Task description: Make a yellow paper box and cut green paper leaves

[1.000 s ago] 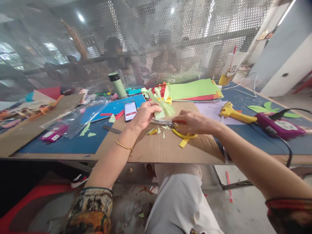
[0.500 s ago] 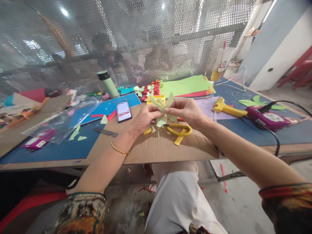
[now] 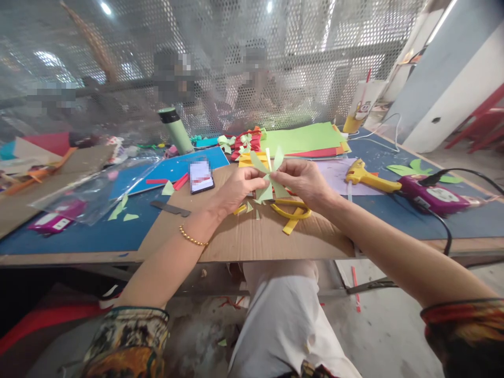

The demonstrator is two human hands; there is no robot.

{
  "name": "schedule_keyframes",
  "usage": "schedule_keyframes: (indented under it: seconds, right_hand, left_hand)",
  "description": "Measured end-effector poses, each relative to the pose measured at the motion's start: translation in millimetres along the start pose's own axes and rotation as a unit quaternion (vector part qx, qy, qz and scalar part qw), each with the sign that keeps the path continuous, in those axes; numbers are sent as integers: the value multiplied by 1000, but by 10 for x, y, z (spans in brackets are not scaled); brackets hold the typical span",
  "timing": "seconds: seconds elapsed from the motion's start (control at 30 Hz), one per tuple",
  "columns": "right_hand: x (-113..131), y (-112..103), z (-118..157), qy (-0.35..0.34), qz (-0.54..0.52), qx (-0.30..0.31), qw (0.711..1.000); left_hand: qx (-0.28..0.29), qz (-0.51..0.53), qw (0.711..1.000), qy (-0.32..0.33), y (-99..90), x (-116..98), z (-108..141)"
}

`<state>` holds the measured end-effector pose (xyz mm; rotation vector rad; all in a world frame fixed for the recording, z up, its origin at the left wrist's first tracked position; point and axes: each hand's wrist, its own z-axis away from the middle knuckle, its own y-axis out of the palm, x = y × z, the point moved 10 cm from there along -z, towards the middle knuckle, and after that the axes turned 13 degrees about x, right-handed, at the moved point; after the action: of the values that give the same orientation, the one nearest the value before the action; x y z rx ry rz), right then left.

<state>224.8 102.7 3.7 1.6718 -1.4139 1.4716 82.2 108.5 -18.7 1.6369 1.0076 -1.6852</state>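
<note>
Between my two hands is a light green paper bow [image 3: 269,171] with strips spreading up and down from its middle. My left hand [image 3: 244,185] pinches its left side with thumb and forefinger. On the other side, my right hand [image 3: 302,180] grips it the same way, fingertips close to the centre. Beneath them lies a sheet of brown cardboard [image 3: 236,244]. Yellow-handled scissors [image 3: 289,212] rest on it just below the bow, with a yellow paper strip [image 3: 292,224] beside the handle. Small green paper scraps [image 3: 249,207] are scattered there too.
A phone [image 3: 201,176] and a dark blade [image 3: 170,208] lie to the left, a green bottle [image 3: 176,131] behind. Green paper sheets [image 3: 303,138] are stacked at the back. To the right are a yellow glue gun [image 3: 372,177], a purple power strip [image 3: 433,195] and a drink cup [image 3: 359,107].
The paper bow has turned a little, and its upper strips now stand more spread apart. Both hands keep their pinch on it. The view has shifted slightly.
</note>
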Motion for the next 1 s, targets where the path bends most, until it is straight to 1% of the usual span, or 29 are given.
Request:
schedule_keyframes:
  seconds: [0.1,0.2,0.27,0.33,0.43,0.53,0.63,0.7,0.8,0.87,1.0]
  right_hand:
    - [-7,-11,7,-3,1,-11,1000]
    - [-7,-42,20,-4,9,-32,999]
    - [3,-49,28,-6,19,-38,999]
    - [14,-32,29,-8,18,-32,999]
    - [36,1,26,-14,3,-14,1000]
    - [46,-4,18,-13,-28,-3,1000]
    - [17,-52,13,-3,-83,-11,996]
    - [-4,-44,5,7,-87,-3,996]
    - [-25,27,-12,14,-53,25,998]
    - [-38,58,-19,10,-47,32,998]
    - [-53,54,-21,13,-60,24,998]
  left_hand:
    - [-8,-1,1000,22,-6,-22,-12]
    - [-29,-7,997,66,-34,-77,-22]
    - [-44,-4,996,82,-58,-85,-27]
    - [-47,11,996,72,-64,-45,-38]
    - [-29,50,997,60,-30,-12,-53]
    - [-17,80,994,76,5,-62,-46]
    - [-19,95,992,75,22,-88,-32]
    - [-22,97,992,74,28,-94,-25]
    - [-29,83,993,83,16,-102,-20]
    - [-34,73,993,83,-1,-80,-24]
    - [-35,61,996,47,-28,8,-33]
